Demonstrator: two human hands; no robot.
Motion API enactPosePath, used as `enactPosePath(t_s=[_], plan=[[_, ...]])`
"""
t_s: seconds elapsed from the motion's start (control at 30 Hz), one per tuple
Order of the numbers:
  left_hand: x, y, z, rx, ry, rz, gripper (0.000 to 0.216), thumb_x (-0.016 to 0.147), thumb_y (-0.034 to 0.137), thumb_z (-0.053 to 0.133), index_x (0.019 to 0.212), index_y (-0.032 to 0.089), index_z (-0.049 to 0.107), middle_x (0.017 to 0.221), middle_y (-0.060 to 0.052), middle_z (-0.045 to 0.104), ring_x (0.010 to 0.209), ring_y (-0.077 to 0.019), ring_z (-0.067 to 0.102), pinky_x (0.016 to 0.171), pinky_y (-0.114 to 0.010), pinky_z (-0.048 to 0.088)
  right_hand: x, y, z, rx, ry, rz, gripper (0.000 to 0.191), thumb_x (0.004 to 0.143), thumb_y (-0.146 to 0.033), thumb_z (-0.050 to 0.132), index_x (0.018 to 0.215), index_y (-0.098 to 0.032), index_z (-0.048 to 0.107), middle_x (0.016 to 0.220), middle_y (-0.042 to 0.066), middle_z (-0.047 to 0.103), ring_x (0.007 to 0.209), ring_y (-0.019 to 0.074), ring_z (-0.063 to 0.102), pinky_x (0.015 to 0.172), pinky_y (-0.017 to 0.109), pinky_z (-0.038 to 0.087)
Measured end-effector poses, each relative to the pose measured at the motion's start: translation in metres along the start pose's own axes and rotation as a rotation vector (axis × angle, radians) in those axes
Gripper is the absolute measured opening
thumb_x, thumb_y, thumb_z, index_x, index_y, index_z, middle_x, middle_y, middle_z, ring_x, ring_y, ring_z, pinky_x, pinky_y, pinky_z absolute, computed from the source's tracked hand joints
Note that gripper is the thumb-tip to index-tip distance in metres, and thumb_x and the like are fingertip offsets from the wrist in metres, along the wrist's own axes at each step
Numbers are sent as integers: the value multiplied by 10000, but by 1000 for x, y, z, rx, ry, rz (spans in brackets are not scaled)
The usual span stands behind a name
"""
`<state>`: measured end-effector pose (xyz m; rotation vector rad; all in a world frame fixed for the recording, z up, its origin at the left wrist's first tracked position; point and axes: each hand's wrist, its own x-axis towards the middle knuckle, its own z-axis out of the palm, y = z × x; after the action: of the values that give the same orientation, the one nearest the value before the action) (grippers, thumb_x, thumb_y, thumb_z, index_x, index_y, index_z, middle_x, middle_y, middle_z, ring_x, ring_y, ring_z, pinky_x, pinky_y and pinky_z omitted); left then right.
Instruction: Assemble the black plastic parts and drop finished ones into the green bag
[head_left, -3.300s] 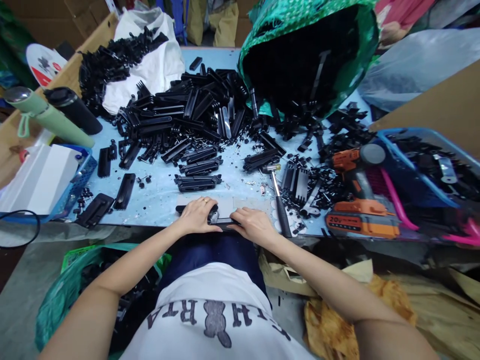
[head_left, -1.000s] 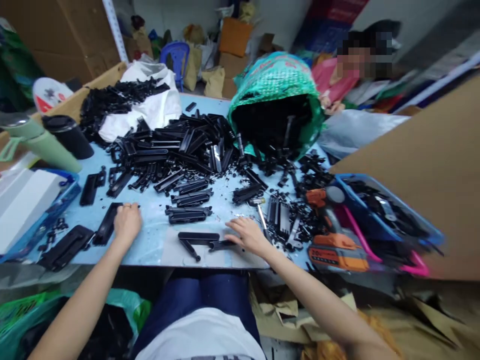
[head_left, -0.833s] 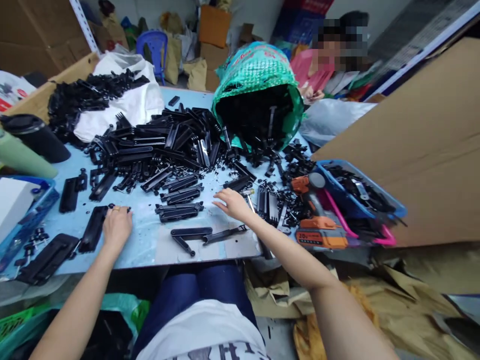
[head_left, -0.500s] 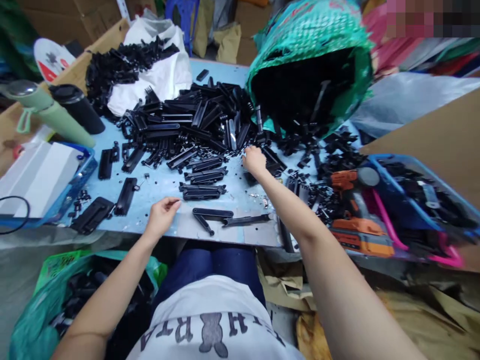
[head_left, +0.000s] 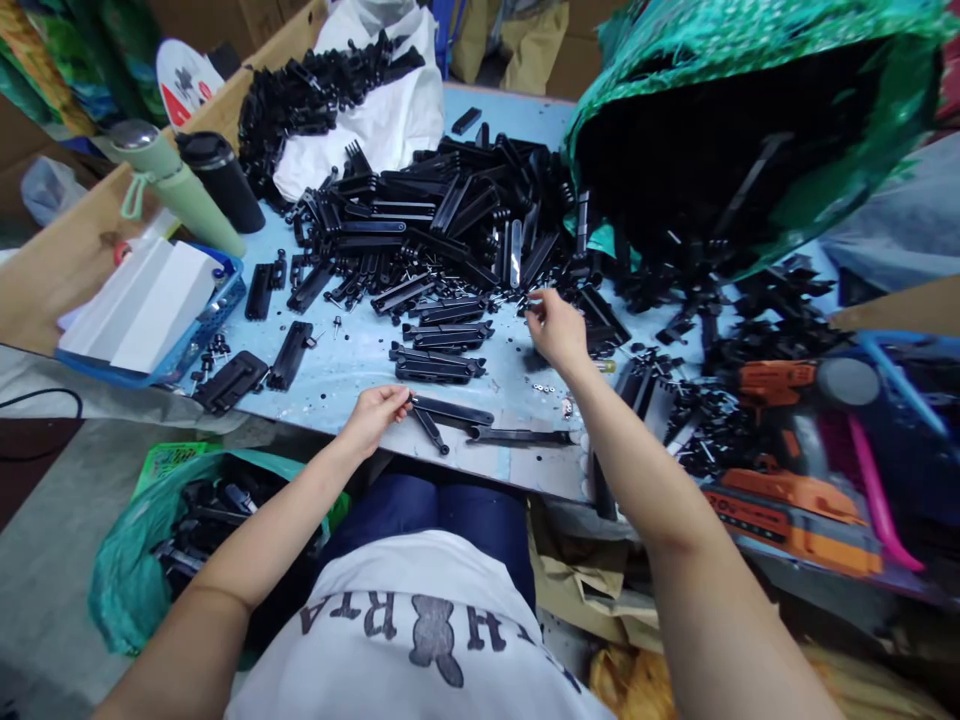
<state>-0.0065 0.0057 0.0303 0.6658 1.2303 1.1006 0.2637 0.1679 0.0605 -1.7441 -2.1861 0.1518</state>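
Note:
At the table's front, my left hand (head_left: 375, 416) pinches the left end of a black hinged plastic arm (head_left: 454, 411), whose shorter leg (head_left: 431, 432) angles down toward the edge. Beside it lies a second long black piece (head_left: 525, 436), touched by neither hand. My right hand (head_left: 556, 328) is over small screws and pins (head_left: 510, 300) before the heap of black arms (head_left: 427, 215). Its fingers are bent together, and what they hold, if anything, is too small to make out. Several folded black arm assemblies (head_left: 439, 364) are lined up between the hands.
An orange cordless drill (head_left: 787, 500) lies at the right. Behind it gapes a green woven sack (head_left: 675, 90) of black parts. At the left stand a green bottle (head_left: 180, 195), a black tumbler (head_left: 225, 180) and a blue basket (head_left: 161, 375). Below hangs a green bag (head_left: 120, 590).
My left hand has moved right and closed on the end of the hinged arm. My right hand stays by the small parts, fingers still bent. The whole view has shifted.

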Motion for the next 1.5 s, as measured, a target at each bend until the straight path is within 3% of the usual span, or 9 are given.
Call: enactPosePath(t_s=[0.23, 0.33, 0.43, 0.57, 0.73, 0.9, 1.03, 1.17, 1.5], plan=[[6, 7, 6, 392, -29, 158, 307, 603, 416, 731, 720, 137, 682, 604, -3, 590, 512, -85, 463, 506, -219, 360, -105, -4, 5, -48, -240, -219, 334, 884, -204, 403, 1173, -154, 563, 953, 99, 615, 870, 216, 576, 744, 307, 442], [7, 6, 8, 483, 47, 253, 289, 594, 331, 744, 814, 150, 696, 734, -23, 638, 591, -97, 511, 577, -228, 403, -113, 3, 10, -117, -268, -359, 377, 895, -204, 408, 1255, -192, 517, 1053, 109, 591, 922, 220, 566, 770, 317, 446], [10, 5, 8, 432, 30, 133, 297, 610, 306, 727, 849, 131, 696, 738, -32, 651, 582, -92, 517, 554, -218, 394, -107, 5, 12, -48, -276, -417, 309, 901, -194, 401, 1128, -192, 610, 1005, 107, 603, 869, 201, 582, 759, 310, 460], [12, 6, 7, 425, -8, -23, 309, 616, 300, 726, 865, 121, 694, 645, -9, 631, 481, -61, 445, 473, -197, 330, -108, -1, 9, 347, -91, -261, 198, 850, -300, 539, 929, -155, 650, 849, 80, 634, 728, 170, 610, 685, 291, 499], [12, 1, 7, 567, -21, 56, 281, 726, 334, 642, 904, 121, 685, 753, -47, 668, 535, -89, 498, 507, -214, 385, -131, -23, 11, 722, 89, -152, 239, 772, -407, 640, 852, -181, 636, 784, 45, 660, 671, 157, 633, 629, 288, 538], [1, -9, 15, 990, 106, 580, 309, 821, 372, 558, 1016, 147, 640, 1023, -96, 642, 906, -199, 575, 811, -335, 443, -143, -36, 21, 602, 272, -315, 132, 841, -309, 574, 834, -192, 635, 802, 61, 662, 766, 167, 639, 693, 301, 539], [-7, -10, 35, 1321, -155, 912, 372, 870, 407, 492, 1142, 164, 565, 1148, -107, 593, 1119, -238, 489, 950, -389, 359, -151, -31, 30, 425, 279, -466, 121, 863, -249, 548, 923, -204, 643, 892, 67, 685, 833, 162, 644, 751, 290, 528], [-5, -14, 54, 1543, -397, 921, 566, 813, 509, 539, 1231, 131, 480, 1142, -135, 575, 1070, -269, 498, 929, -417, 347, -164, -19, 34, 306, 188, -527, 278, 860, -290, 556, 1122, -206, 595, 1034, 94, 664, 939, 193, 620, 826, 336, 506], [2, -35, 67, 1483, -318, 873, 519, 780, 452, 610, 1165, 121, 503, 1043, -119, 605, 962, -269, 519, 803, -399, 372, -160, 9, 35, 133, 37, -680, 469, 879, -373, 515, 1311, -206, 444, 1014, 101, 634, 872, 187, 588, 706, 319, 465]])
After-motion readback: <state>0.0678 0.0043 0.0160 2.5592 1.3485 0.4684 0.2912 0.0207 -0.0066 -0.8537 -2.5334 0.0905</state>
